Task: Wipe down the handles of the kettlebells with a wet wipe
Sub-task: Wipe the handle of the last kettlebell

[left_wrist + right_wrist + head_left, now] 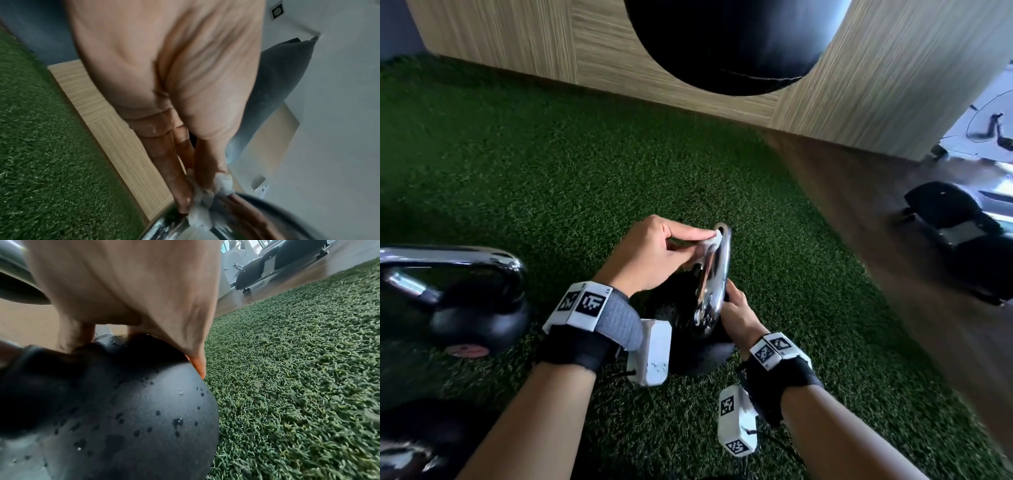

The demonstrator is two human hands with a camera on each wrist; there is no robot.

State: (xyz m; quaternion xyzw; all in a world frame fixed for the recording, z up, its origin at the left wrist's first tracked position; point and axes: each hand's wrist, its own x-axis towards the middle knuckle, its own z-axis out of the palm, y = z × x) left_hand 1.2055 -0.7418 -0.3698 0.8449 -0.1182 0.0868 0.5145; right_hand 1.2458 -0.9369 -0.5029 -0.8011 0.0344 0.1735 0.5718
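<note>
Green turf (551, 164) under hands; wood-panel wall (500, 41) & black punch bag (722, 44) ahead; exercise machine (959, 219) far right.

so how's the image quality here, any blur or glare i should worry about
Head view: edges smeared and bowed by the wide lens, centre sharp, glare on the chrome handle. Left wrist view: soft throughout, the wipe and left hand blurred. Right wrist view: right hand out of focus up close, droplets on the kettlebell and the turf fairly crisp.
</note>
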